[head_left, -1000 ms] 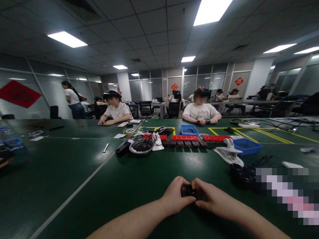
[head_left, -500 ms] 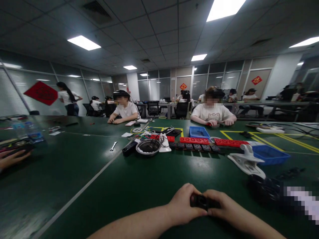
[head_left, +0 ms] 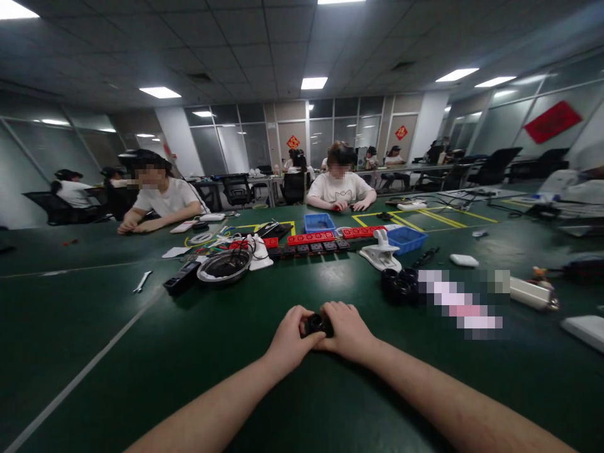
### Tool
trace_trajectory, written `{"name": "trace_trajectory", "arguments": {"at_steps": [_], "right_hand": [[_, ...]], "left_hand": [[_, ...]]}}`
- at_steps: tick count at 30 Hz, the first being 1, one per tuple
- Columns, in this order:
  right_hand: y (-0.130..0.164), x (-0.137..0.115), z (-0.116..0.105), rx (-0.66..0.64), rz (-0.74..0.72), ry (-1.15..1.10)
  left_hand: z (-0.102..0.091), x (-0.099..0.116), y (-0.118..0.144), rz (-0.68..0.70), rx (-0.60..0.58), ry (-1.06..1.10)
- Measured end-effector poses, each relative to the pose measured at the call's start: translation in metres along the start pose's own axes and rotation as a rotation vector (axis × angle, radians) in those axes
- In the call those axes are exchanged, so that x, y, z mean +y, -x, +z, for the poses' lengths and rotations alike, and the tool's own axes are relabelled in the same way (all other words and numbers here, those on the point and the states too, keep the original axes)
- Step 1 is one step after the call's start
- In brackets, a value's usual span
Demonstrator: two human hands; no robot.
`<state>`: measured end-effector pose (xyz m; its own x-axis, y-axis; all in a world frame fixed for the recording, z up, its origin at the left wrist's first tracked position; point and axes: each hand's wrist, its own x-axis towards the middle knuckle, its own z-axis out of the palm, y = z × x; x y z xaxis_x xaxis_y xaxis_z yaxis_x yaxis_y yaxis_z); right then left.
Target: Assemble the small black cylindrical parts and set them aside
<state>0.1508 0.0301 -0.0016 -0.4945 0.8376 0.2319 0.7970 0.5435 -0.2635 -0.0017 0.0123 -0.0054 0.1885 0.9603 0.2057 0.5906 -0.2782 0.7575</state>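
Observation:
Both hands meet over the green table, closed around a small black part with a round, ring-like opening (head_left: 316, 323). My left hand (head_left: 292, 336) grips its left side, thumb along the near edge. My right hand (head_left: 346, 328) covers the right side, fingers bent over the top. Much of the part is hidden by the fingers, so its exact kind does not show. To the right lie black round parts (head_left: 399, 286), close to a white clamp-like stand (head_left: 381, 253).
Beyond my hands runs a row of red strips (head_left: 311, 238) with black blocks. Around it are a metal bowl (head_left: 224, 277), a black device (head_left: 182, 278), a wrench (head_left: 142, 282) and blue trays (head_left: 406, 240). Two people sit across the table (head_left: 89, 333).
The view has swung to the right, bringing more of the table's right side in. My hands stay closed on the black part, and the right hand now lies more over its top.

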Motion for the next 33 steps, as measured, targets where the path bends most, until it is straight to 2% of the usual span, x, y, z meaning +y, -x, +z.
{"name": "trace_trajectory", "arguments": {"at_steps": [4,6,9,12,15,21,24,27,29,33], "right_hand": [[-0.003,0.015,-0.009,-0.201,-0.209,-0.233],[-0.006,0.021,-0.013,-0.285,-0.267,-0.309],[-0.010,0.027,-0.017,-0.342,-0.299,-0.386],[-0.011,0.028,-0.013,-0.336,-0.256,-0.407],[-0.009,0.025,-0.005,-0.281,-0.147,-0.350],[-0.003,0.005,0.005,-0.070,-0.005,0.006],[0.000,-0.003,0.007,-0.033,0.022,0.115],[0.001,-0.004,0.006,-0.004,0.005,0.121],[0.001,0.000,0.003,-0.021,-0.059,0.031],[-0.002,0.015,-0.008,-0.214,-0.229,-0.229]], "left_hand": [[-0.005,-0.002,0.000,0.059,-0.131,0.055],[-0.007,-0.002,0.000,0.066,-0.164,0.062],[-0.008,0.000,-0.001,0.067,-0.192,0.067],[-0.008,0.001,-0.001,0.045,-0.204,0.066],[-0.006,0.003,0.001,0.015,-0.176,0.057],[0.001,0.008,0.004,-0.064,-0.022,-0.040],[0.003,0.010,0.005,-0.056,0.032,-0.083],[0.003,0.009,0.005,-0.035,0.049,-0.085],[0.002,0.007,0.005,-0.004,0.031,-0.064],[-0.002,0.003,0.006,0.066,-0.067,-0.009]]}}
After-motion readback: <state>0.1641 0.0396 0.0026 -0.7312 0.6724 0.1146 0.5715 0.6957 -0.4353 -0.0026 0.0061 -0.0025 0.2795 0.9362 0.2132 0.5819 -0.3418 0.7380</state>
